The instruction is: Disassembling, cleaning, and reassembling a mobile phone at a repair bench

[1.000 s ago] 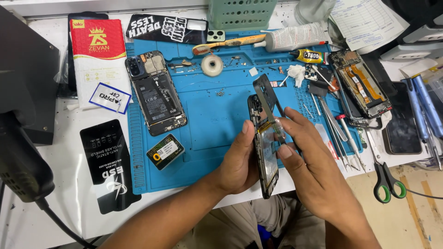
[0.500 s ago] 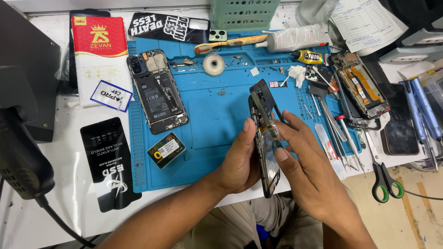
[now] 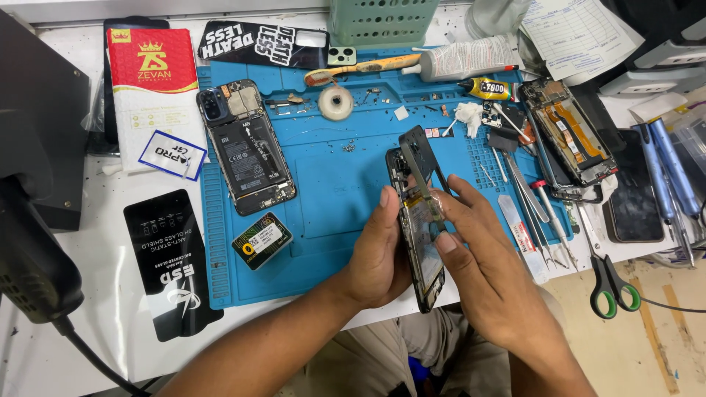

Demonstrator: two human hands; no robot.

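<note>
My left hand [image 3: 376, 254] grips an opened black phone frame [image 3: 421, 261] from its left side, holding it on edge above the front of the blue work mat [image 3: 331, 198]. My right hand [image 3: 478, 261] rests on the frame's right side, and its fingertips press a thin strip-like part [image 3: 423, 192] inside the frame. A black cover piece [image 3: 418, 153] stands at the frame's top end. An opened phone with its battery showing [image 3: 246, 151] lies on the mat to the left, and a small black-and-gold part [image 3: 262, 240] lies below it.
Tweezers and small tools [image 3: 529, 198] lie at the mat's right edge. A second opened phone [image 3: 573, 136] and scissors with green handles [image 3: 607, 283] lie further right. A tape roll [image 3: 334, 103], glue tubes [image 3: 471, 59], a green basket [image 3: 382, 20] and packaging [image 3: 151, 81] line the back.
My right fingers have slid up along the frame's inside onto the thin strip. The frame stays in my left hand, hardly moved.
</note>
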